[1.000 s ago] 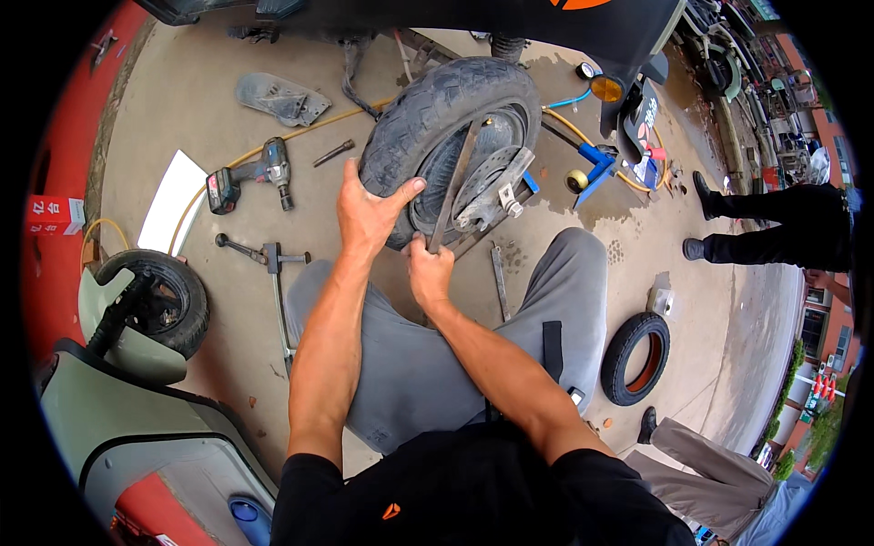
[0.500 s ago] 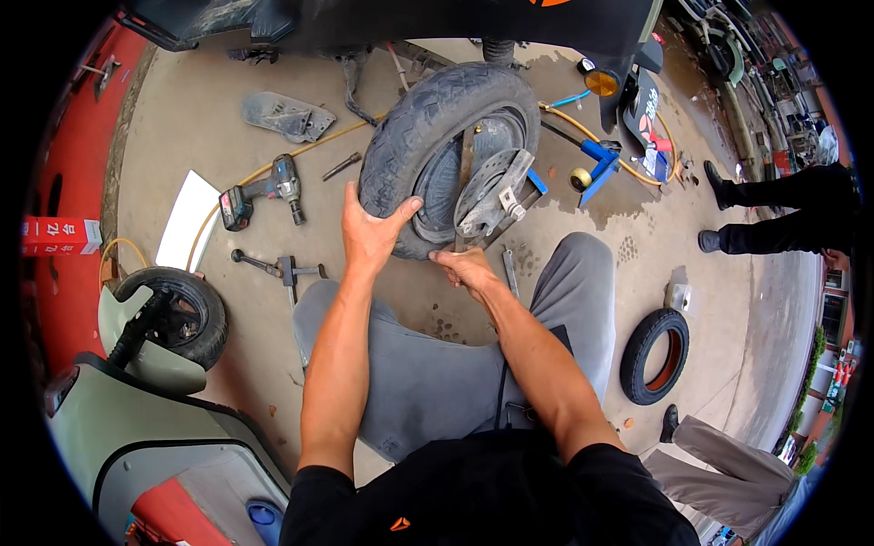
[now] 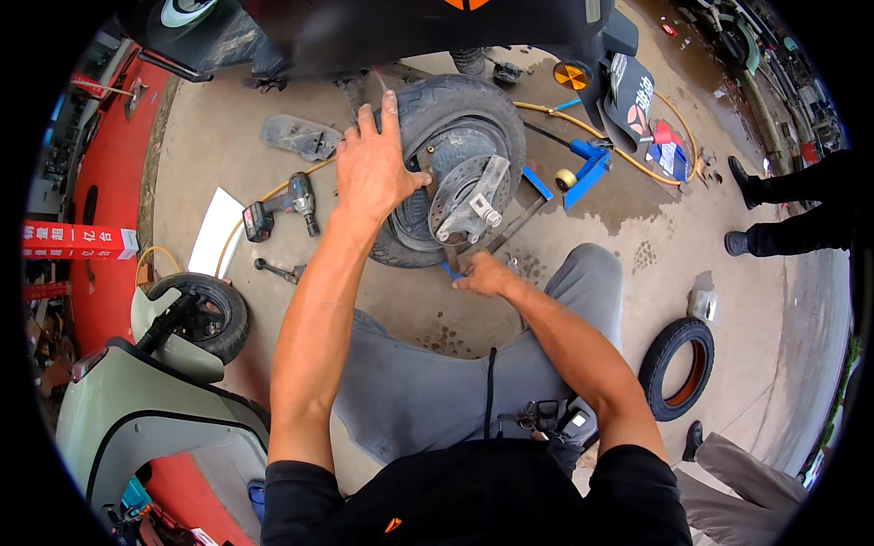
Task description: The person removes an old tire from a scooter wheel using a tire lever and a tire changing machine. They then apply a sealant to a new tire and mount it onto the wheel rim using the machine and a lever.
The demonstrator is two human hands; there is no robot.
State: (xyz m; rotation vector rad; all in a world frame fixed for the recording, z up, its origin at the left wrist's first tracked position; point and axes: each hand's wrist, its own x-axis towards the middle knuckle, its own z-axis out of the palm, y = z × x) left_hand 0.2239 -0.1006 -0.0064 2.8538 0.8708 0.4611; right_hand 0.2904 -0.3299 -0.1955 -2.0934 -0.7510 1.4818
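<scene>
A dusty scooter wheel (image 3: 484,96) with its brake disc (image 3: 444,182) lies in front of me. My left hand (image 3: 373,168) has its fingers spread over the wheel's left side, touching it, thumb toward the rim. My right hand (image 3: 482,276) is closed around a flat metal bar (image 3: 455,257) at the wheel's near edge; much of the bar is hidden under the hub parts. Around the wheel are an impact wrench (image 3: 301,202), a metal plate (image 3: 296,136), a blue steel frame (image 3: 589,168) and a yellow hose (image 3: 533,106). A T-handled tool (image 3: 273,268) sits partly behind my left forearm.
A scooter body (image 3: 364,32) overhangs the wheel. A green scooter part (image 3: 137,409) and front wheel (image 3: 232,332) are at the left. A loose tyre (image 3: 660,373) lies at the right, where two people's legs (image 3: 792,227) (image 3: 728,487) are visible. A white board (image 3: 217,232) lies left.
My left hand has moved up along the tyre, its fingers spreading upward. My right hand has shifted right and slightly down with the bar. The wheel lies slightly further back.
</scene>
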